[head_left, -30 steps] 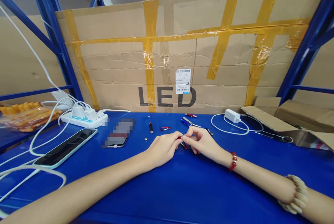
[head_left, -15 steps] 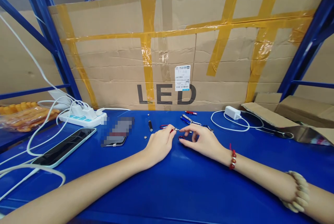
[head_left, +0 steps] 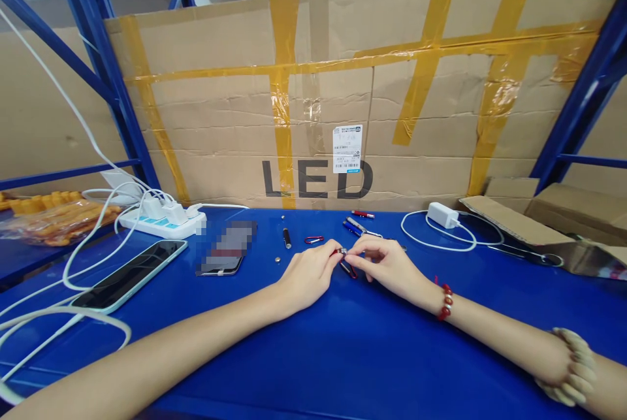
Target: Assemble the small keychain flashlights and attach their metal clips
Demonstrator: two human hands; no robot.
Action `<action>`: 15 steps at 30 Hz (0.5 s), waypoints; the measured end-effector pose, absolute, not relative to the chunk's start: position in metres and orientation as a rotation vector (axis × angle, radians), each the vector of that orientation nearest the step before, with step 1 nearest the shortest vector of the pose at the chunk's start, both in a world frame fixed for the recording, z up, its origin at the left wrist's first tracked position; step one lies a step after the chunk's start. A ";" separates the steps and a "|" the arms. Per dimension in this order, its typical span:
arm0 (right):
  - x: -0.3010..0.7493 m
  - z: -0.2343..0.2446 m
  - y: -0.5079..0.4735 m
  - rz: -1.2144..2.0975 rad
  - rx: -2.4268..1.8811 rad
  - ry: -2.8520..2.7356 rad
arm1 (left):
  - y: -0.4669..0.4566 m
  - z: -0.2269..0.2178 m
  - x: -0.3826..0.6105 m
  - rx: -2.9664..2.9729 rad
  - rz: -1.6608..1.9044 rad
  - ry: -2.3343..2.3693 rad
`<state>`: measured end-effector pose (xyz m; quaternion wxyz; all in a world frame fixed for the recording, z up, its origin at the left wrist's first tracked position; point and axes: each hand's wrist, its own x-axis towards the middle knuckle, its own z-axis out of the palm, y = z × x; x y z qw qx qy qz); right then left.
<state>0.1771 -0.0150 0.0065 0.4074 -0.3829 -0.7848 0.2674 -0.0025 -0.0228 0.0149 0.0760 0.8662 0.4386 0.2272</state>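
Pinched in my left hand [head_left: 308, 276] is a small red penlight-like tube [head_left: 337, 251], mostly hidden by the fingers. Its silver end sticks out to the right, where the thumb and fingertips of my right hand [head_left: 386, 262] close on it. A red carabiner clip [head_left: 349, 269] shows just below the fingertips; whether it is attached to the tube I cannot tell. Beyond my left hand lie another red carabiner [head_left: 314, 240], a short black cylinder [head_left: 287, 238] and a small silver round piece [head_left: 277, 260].
Behind my right hand lie a blue penlight [head_left: 351, 228] and a red penlight [head_left: 363, 214]. A white charger [head_left: 443, 215] with its cable is at right. To the left are two phones, one a light-green-edged phone [head_left: 132, 274], and a power strip [head_left: 164, 223]. A large cardboard box [head_left: 235, 113] stands behind.
My right hand has moved in to the left, and its fingers have closed on the tube's silver end. The view has shifted slightly, and the red carabiner beyond my left hand is more exposed.
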 end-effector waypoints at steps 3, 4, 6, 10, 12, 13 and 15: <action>0.176 0.008 -0.016 0.679 -0.985 -1.956 | -0.023 0.015 -0.003 2.632 0.670 1.305; 0.175 0.008 -0.016 0.675 -0.991 -1.953 | -0.023 0.015 -0.003 2.638 0.667 1.309; 0.174 0.009 -0.017 0.666 -0.996 -1.950 | -0.024 0.016 -0.003 2.643 0.666 1.313; 0.173 0.008 -0.018 0.646 -1.002 -1.944 | -0.024 0.016 -0.003 2.649 0.675 1.310; 0.173 0.008 -0.018 0.642 -1.011 -1.929 | -0.024 0.016 -0.003 2.648 0.676 1.309; 0.173 0.008 -0.018 0.644 -1.016 -1.919 | -0.024 0.016 -0.003 2.648 0.675 1.310; 0.174 0.009 -0.018 0.649 -1.025 -1.900 | -0.024 0.016 -0.002 2.646 0.672 1.314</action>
